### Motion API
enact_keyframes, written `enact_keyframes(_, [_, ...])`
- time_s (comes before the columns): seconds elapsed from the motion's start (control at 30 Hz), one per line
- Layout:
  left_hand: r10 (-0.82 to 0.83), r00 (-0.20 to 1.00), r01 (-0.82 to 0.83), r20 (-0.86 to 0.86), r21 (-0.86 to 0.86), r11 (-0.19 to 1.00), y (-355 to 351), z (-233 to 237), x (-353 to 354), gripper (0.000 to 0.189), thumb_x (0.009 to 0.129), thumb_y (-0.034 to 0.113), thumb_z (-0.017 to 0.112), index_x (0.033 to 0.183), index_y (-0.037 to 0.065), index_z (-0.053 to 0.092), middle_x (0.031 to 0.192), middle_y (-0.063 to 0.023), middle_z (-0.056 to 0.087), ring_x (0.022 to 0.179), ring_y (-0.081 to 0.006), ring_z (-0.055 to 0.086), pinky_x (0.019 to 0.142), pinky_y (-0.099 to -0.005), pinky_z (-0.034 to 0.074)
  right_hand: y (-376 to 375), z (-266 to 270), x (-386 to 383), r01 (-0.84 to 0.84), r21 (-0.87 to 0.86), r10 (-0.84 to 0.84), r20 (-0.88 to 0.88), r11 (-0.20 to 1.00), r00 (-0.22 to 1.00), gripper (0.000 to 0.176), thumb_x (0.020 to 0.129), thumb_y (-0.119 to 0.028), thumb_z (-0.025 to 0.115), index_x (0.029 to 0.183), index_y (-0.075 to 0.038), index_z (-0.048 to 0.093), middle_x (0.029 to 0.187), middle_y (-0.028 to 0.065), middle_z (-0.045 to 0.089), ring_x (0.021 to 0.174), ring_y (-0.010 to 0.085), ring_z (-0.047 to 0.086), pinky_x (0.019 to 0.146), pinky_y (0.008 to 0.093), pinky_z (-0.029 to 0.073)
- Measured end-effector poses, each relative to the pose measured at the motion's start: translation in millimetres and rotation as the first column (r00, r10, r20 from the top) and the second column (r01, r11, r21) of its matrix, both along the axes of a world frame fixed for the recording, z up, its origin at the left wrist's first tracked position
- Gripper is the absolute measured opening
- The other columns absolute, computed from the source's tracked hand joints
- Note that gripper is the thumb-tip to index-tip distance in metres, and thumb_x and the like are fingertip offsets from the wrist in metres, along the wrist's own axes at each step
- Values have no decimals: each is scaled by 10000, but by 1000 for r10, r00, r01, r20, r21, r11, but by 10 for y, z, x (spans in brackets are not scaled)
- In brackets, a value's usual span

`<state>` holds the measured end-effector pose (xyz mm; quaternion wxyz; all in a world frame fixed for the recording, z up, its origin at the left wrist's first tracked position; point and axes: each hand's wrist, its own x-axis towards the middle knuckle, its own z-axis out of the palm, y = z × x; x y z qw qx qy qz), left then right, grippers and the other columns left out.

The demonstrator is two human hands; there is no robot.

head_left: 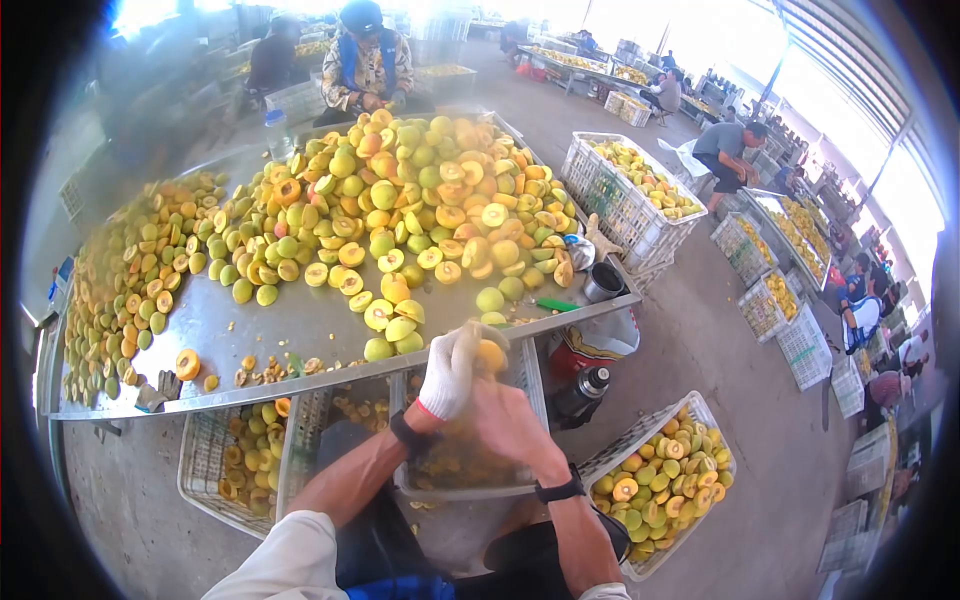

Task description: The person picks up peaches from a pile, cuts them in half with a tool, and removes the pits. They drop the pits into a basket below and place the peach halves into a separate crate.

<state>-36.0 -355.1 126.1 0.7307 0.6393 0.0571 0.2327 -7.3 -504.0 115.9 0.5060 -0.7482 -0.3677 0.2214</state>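
Observation:
My left hand (448, 372), in a white glove, is closed around a yellow-orange peach (490, 357) at the front edge of the metal table (330, 372). Bare and slightly blurred, my right hand (503, 420) is just below the fruit with its fingers curled in. Whatever it grips is hidden. Under both hands is a crate (536, 385) with blurred contents. A large heap of whole and halved peaches (385, 195) covers much of the tabletop beyond my hands. Some halves show a stone or a hollow.
On the table's right corner are a dark metal cup (603, 283) and a green-handled tool (556, 304). A black flask (582, 395) stands below. Peach-filled crates flank me: one left (190, 480), one right (722, 440). A person (368, 65) sits across the table.

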Motion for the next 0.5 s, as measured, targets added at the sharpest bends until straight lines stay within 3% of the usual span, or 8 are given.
enact_keyframes(0.07, [-60, 998, 60, 8, 48, 997, 28, 51, -30, 569, 1111, 415, 386, 924, -19, 704, 790, -83, 704, 698, -138, 627, 647, -294, 500, -49, 50, 11, -44, -19, 36, -303, 999, 952, 327, 1098, -310, 497, 909, -46, 540, 646, 65, 510, 493, 170, 497, 448, 320, 371])
enact_keyframes(0.13, [-81, 996, 84, -36, 75, 994, 69, 47, -65, 577, 1108, 417, 391, 903, -17, 712, 785, -86, 708, 701, -140, 638, 658, -297, 509, -69, 230, -48, -23, 39, 44, -723, 999, 690, 421, 1108, -402, 479, 809, -106, 497, 593, -36, 444, 423, 56, 393, 365, 262, 269])
enact_keyframes(0.2, [-114, 989, 123, -96, 94, 988, 78, 4, 37, 595, 1107, 429, 392, 883, -16, 718, 772, -90, 711, 702, -141, 650, 670, -298, 518, -17, -82, -65, -50, 79, 93, -796, 996, 598, 486, 1102, -495, 445, 769, -142, 468, 593, -75, 427, 405, 40, 350, 346, 235, 244])
enact_keyframes(0.33, [-161, 980, 170, -115, 69, 983, 5, -5, 91, 614, 1097, 497, 393, 885, 11, 703, 739, -84, 695, 649, -133, 621, 609, -270, 484, 9, -141, -75, -6, 246, 209, -812, 969, 546, 571, 1079, -616, 414, 718, -173, 407, 572, -81, 390, 393, 33, 328, 328, 226, 237])
enact_keyframes(0.4, [-120, 986, 119, -118, -13, 993, -48, -3, 159, 624, 1092, 531, 394, 887, 24, 695, 723, -80, 687, 623, -128, 607, 578, -257, 467, -2, -81, -143, 29, 309, 244, -800, 950, 547, 584, 1069, -641, 410, 720, -174, 398, 559, -78, 370, 394, 33, 328, 331, 230, 243])
enact_keyframes(0.5, [13, 987, -43, -159, -187, 981, -170, -15, 212, 641, 1085, 582, 395, 888, 44, 684, 698, -76, 675, 584, -122, 586, 532, -236, 441, 60, -141, -170, 92, 289, 161, -739, 953, 654, 597, 1056, -660, 422, 726, -165, 382, 554, -77, 343, 405, 33, 326, 336, 242, 245])
